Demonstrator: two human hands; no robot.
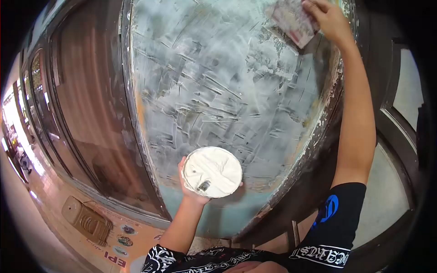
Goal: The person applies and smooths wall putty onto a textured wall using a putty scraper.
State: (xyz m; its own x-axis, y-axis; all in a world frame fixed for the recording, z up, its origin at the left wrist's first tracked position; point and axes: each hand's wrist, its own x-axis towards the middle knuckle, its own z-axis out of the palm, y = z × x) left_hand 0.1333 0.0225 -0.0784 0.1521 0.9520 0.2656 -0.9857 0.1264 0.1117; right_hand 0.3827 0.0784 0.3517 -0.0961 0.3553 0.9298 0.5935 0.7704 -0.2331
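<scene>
My left hand (193, 194) is wrapped round the side of a round tub (212, 196), its fingertips showing at the far edges. The tub is filled with creamy white putty (221, 166), which has a dark spot near its front. High at the upper right, my right hand (334, 20) grips a flat rectangular putty spreader (293, 20), smeared white with a reddish edge. That spreader lies close against a tall grey-green panel (218, 98). Streaks and ridges of whitish putty cover much of the panel's surface.
Rough, chipped edges run down both sides of the panel. On the left are dark-framed brown panels (91, 91). A brown plastic stool-like object (86, 218) sits on the floor at lower left, beside a printed orange sheet (123, 239). Dark framing (400, 118) stands at the right.
</scene>
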